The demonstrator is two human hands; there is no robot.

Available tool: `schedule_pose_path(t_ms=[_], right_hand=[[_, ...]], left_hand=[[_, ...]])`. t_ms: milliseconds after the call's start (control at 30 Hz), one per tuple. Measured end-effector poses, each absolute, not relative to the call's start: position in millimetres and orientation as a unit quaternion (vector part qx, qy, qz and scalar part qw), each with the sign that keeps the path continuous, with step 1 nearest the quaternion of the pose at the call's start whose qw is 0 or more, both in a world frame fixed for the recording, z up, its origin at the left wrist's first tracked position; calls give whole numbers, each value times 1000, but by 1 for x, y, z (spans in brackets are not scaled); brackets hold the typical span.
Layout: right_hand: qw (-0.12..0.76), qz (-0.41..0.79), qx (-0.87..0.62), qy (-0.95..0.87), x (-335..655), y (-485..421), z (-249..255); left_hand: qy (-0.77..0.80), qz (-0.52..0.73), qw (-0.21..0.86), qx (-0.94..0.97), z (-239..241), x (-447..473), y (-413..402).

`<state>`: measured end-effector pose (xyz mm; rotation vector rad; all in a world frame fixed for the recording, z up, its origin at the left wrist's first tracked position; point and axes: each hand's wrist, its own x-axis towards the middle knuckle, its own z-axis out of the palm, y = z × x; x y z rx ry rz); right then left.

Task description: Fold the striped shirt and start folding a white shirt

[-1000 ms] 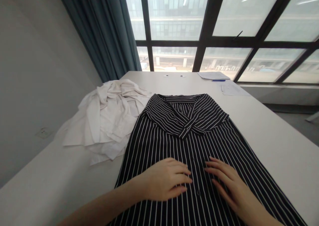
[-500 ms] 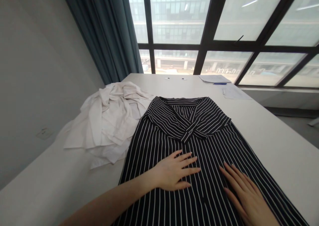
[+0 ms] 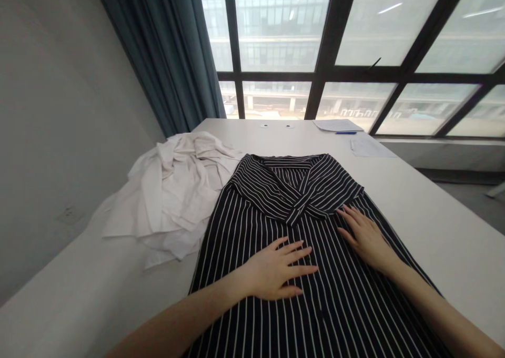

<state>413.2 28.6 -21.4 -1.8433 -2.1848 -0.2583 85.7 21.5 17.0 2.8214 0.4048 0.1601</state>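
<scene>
A black garment with white stripes (image 3: 252,242) lies spread on the white table, its collar-like top part crossed over in front and pointing away from me. It looks like a shirt or a dress; its lower end runs out of view. My left hand (image 3: 278,271) rests flat on the middle of the cloth, fingers spread. Higher up on the right side, just below the crossed part, my right hand (image 3: 365,239) lies on the striped cloth with its fingers stretched out. Neither hand grips anything.
Left of the garment lies a crumpled heap of white cloth (image 3: 177,190), close to the wall. Papers (image 3: 337,125) and a blue pen (image 3: 346,133) are at the table's far right. Behind the white table (image 3: 445,232) are a blue curtain (image 3: 185,58) and windows.
My right hand has moved up and away from me along the garment's right side, to just under the crossed part. The left hand has stayed in place.
</scene>
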Motion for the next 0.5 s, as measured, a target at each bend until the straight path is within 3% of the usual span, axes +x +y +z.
schedule_pose_path(t_ms=[500], right_hand=[[126,-92,-720,-676,484,59,-38]], left_hand=[[158,80,132,975,29,82,24]])
